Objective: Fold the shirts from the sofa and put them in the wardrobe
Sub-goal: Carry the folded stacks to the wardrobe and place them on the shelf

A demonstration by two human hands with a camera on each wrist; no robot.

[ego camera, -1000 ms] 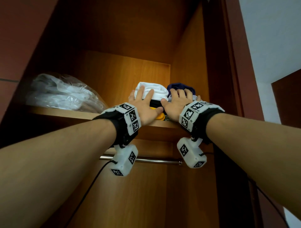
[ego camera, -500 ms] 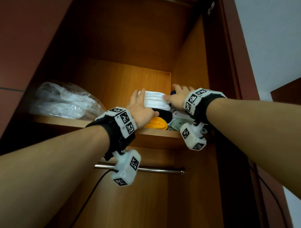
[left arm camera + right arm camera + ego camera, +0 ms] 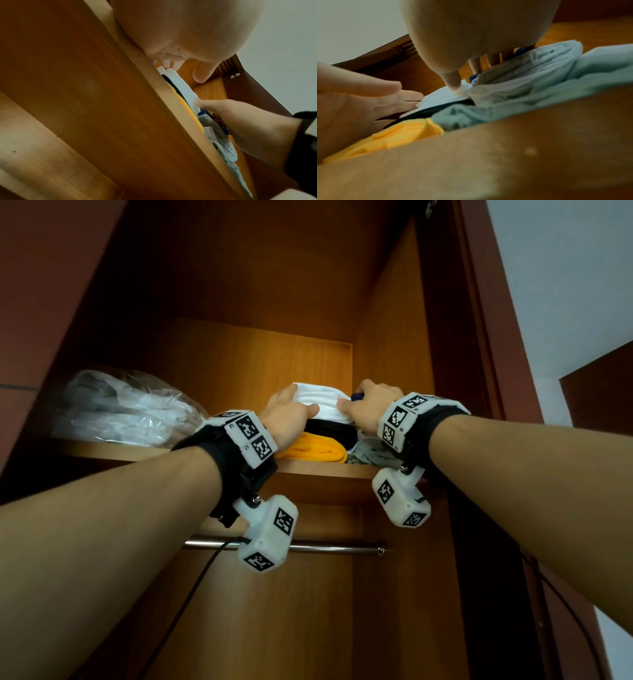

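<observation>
On the wardrobe's upper shelf point(image 3: 325, 470) sits a stack of folded shirts: a white shirt point(image 3: 322, 402) on top, a black one point(image 3: 329, 429) under it and a yellow one point(image 3: 315, 451) at the bottom. My left hand point(image 3: 287, 412) lies with straight fingers against the left side of the white shirt point(image 3: 440, 97). My right hand point(image 3: 366, 405) is at the shirt's right edge, thumb pressing its corner. Its fingers reach past onto a navy garment point(image 3: 358, 396).
Pale grey-green clothes point(image 3: 373, 453) lie crumpled to the right of the stack, against the wardrobe's side wall. A clear plastic bag of white fabric point(image 3: 126, 409) fills the shelf's left part. A metal hanging rail point(image 3: 325, 548) runs below the shelf.
Both hands have moved from the front of the stack to its sides. The left went to the white shirt's left edge, the right up to its right corner.
</observation>
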